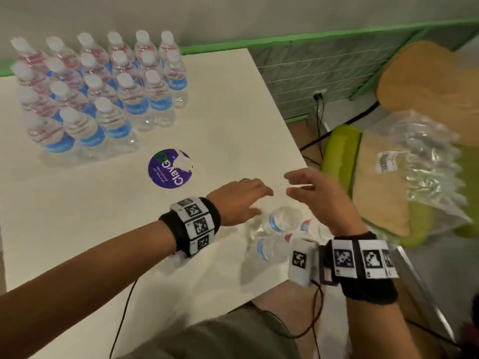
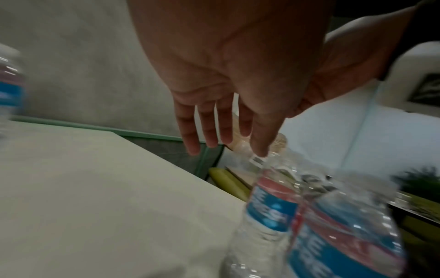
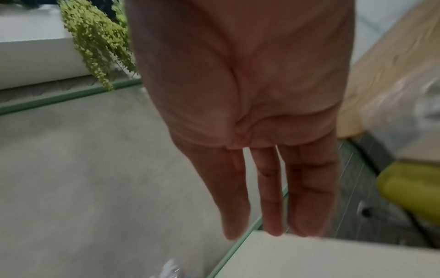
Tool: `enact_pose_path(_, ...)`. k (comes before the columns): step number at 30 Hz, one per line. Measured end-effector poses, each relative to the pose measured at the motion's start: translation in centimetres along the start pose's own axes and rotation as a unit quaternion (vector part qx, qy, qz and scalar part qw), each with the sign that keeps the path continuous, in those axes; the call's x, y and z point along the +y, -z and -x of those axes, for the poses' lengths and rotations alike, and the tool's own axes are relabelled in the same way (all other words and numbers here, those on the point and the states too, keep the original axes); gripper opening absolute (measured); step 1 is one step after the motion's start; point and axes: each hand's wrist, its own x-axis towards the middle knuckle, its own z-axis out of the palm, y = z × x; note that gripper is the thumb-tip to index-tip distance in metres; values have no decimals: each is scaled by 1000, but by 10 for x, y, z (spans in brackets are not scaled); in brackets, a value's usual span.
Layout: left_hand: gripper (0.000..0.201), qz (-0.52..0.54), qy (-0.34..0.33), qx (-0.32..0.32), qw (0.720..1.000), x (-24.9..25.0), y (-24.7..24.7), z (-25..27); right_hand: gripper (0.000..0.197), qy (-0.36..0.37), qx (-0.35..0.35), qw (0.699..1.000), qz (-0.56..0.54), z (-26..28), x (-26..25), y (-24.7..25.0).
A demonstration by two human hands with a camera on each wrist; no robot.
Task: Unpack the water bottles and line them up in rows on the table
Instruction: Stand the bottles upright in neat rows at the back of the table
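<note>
Several clear water bottles [image 1: 103,94] with white caps and blue labels stand in rows at the table's far left. Three loose bottles lie on their sides near the right front edge; the nearest to my fingers is one bottle [image 1: 283,218] [image 2: 273,206]. My left hand [image 1: 248,200] [image 2: 223,139] hovers over them with straight, spread fingers, its thumb tip close to a bottle. My right hand [image 1: 308,187] [image 3: 269,206] hangs just right of it, fingers straight, holding nothing. Whether the thumb touches the bottle is unclear.
A round purple sticker [image 1: 169,168] sits mid-table. The white table [image 1: 233,112] ends just right of the loose bottles. Crumpled clear plastic wrap [image 1: 425,161] lies on a green-and-wood chair [image 1: 342,151] beside the table. Cables hang from my wrists.
</note>
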Motion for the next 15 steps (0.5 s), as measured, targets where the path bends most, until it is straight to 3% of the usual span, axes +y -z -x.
enact_pose_path(5, 68, 17, -23, -79, 996, 38, -24, -29, 31, -116, 31, 986, 119, 18, 60, 45)
enact_pose_path(9, 59, 17, -35, -108, 993, 40, -28, -42, 25, -197, -2, 975, 104, 19, 89, 39)
enact_pose_path(12, 41, 63, -25, -83, 994, 39, -28, -47, 20, -198, 24, 976, 91, 13, 96, 35)
enact_pose_path(15, 36, 104, 9, -50, 993, 28, -21, -45, 14, -169, 51, 976, 125, 0, 91, 39)
